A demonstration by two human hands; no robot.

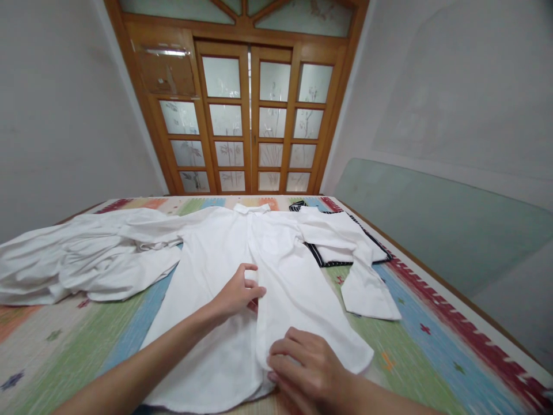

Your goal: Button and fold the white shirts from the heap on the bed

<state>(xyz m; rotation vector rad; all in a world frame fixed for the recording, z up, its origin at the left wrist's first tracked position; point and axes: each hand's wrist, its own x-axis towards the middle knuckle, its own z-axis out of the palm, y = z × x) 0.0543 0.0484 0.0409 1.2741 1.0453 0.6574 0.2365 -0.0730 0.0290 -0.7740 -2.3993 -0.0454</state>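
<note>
A white long-sleeved shirt [294,294] lies spread front up, its collar [252,209] at the far end. Down its middle runs the front placket, where my left hand [242,291] is closed in a pinch on the edge. Nearer to me, my right hand [305,360] has its fingers closed on the lower front corner of the same shirt, by the curved hem. One sleeve [371,282] bends down on the right side; the other stretches left toward a second pile of white cloth. My fingertips partly hide the cloth they grip.
Crumpled white cloth [86,253] lies on the left. At the far right is a folded white garment with black striped trim [330,253], partly under the sleeve. A striped, colourful cover [415,346] spreads beneath everything. Beyond stand wooden doors with glass panes [250,115]; walls flank both sides.
</note>
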